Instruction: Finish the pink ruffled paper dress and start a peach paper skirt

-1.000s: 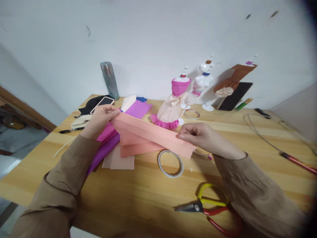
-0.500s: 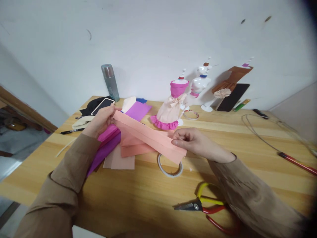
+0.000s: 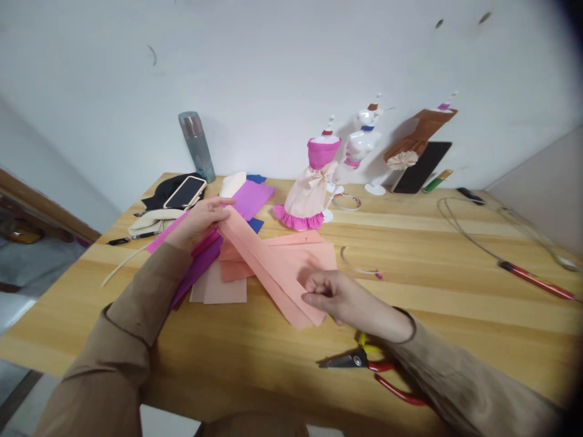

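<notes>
I hold a long folded strip of salmon-pink paper (image 3: 266, 264) slanting above the wooden table (image 3: 455, 291). My left hand (image 3: 200, 220) pinches its far upper end near the purple sheets. My right hand (image 3: 332, 296) grips its near lower end, fingers closed over the fold. Under the strip lie more pink, peach and purple paper sheets (image 3: 228, 276). A small mannequin in a peach dress with a magenta frill (image 3: 307, 194) stands just beyond.
Yellow-and-red scissors (image 3: 368, 364) lie near my right wrist. A phone (image 3: 184, 192) rests on dark cloth at back left beside a grey flask (image 3: 197, 145). Two more mannequins (image 3: 364, 149), a brown paper piece (image 3: 419, 136), a dark tablet (image 3: 421, 167) and a wire (image 3: 483, 237) sit at right.
My right hand has pulled the strip's near end down and toward me, so the strip now slants steeply. The tape ring is hidden behind it. The view shifted slightly.
</notes>
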### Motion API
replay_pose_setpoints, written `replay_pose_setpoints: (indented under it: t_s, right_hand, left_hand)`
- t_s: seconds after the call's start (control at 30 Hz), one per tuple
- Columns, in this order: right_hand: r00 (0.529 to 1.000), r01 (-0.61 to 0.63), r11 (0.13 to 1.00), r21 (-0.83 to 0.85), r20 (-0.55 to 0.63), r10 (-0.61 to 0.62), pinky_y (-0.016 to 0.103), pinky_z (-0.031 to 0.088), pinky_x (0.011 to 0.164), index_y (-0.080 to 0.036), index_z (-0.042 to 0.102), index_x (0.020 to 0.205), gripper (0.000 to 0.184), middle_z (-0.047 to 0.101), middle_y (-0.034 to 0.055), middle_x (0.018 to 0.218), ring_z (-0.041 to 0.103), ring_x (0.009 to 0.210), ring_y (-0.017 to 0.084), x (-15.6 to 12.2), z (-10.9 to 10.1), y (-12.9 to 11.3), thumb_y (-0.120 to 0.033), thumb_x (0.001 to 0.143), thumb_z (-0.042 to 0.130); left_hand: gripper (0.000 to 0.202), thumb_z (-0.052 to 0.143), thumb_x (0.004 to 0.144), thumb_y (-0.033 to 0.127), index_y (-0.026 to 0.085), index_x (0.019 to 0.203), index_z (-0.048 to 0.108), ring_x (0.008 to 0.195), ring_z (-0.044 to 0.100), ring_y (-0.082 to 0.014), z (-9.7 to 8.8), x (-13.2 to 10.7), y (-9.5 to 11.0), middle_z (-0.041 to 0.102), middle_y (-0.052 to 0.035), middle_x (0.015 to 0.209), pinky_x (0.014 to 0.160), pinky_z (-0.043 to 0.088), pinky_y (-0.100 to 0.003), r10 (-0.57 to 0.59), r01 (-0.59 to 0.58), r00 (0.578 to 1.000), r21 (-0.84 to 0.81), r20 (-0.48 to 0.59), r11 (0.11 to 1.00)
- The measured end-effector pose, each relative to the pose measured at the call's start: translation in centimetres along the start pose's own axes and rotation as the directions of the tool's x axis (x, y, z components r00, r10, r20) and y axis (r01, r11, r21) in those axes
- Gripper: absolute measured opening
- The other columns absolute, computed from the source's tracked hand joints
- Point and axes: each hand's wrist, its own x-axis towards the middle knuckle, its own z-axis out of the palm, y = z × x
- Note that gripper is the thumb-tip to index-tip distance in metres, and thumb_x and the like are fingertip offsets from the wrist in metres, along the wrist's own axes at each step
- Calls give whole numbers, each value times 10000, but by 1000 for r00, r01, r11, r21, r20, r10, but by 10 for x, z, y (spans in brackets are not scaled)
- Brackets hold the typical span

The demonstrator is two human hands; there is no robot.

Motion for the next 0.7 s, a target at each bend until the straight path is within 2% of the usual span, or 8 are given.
replay_pose_setpoints:
  t_s: [0.17,0.3,0.37,0.43,0.5,0.53,0.6,0.7]
  right_hand:
    - [999,-49,999,17,24,48,155,295,311,-204,408,633,345,447,-77,503,377,349,37,-4,20,9,-413,802,625]
    - [997,-80,995,66,5,80,149,306,323,-195,421,617,324,558,-31,524,432,351,41,-2,25,8,-396,806,593]
    - [997,-78,992,95,-4,79,149,301,320,-193,426,613,327,566,-30,526,442,343,42,-1,24,8,-400,796,599]
    - [998,-68,990,120,-5,69,151,295,314,-190,431,608,337,560,-36,526,444,333,42,0,23,8,-413,785,612]
    - [998,-58,989,137,-3,59,154,293,310,-188,437,604,347,559,-38,529,450,330,44,1,21,8,-423,776,625]
    - [998,-55,988,142,-2,56,156,292,310,-188,440,604,350,560,-39,527,454,330,45,1,21,8,-427,774,631]
    - [999,-49,986,157,-4,50,158,294,312,-187,445,603,355,563,-38,519,459,330,49,2,19,7,-434,772,636]
    - [999,-49,980,191,-10,52,157,297,320,-188,444,603,363,578,-34,508,457,326,47,3,18,6,-448,773,632]
  left_hand:
    - [415,683,686,233,132,1088,690,571,529,-120,21,23,-11,582,-4,680,555,400,-243,97,-84,994,244,-43,966]
    - [417,629,719,190,131,1129,671,745,604,-183,40,44,-5,637,-48,816,735,476,-317,279,-198,958,548,-68,813]
    - [442,637,725,185,134,1164,635,975,603,-231,48,44,-2,652,-101,1043,905,454,-368,456,-292,886,663,-85,690]
    - [432,636,756,217,158,1182,600,1109,551,-247,54,32,0,612,-116,1185,975,420,-396,606,-357,787,715,-116,601]
    - [354,607,796,225,164,1144,585,998,579,-209,61,6,1,624,-89,1080,891,459,-368,638,-367,742,671,-206,644]
    - [301,603,813,243,164,1103,582,897,584,-181,64,-10,1,619,-64,981,817,476,-338,610,-361,746,607,-268,708]
    - [233,606,837,305,168,1022,570,754,557,-140,73,-45,-2,576,-20,850,697,474,-289,480,-337,809,400,-340,852]
    - [326,662,805,429,171,977,562,741,563,-128,88,-89,-12,580,-21,887,654,478,-269,100,-106,936,0,-337,994]
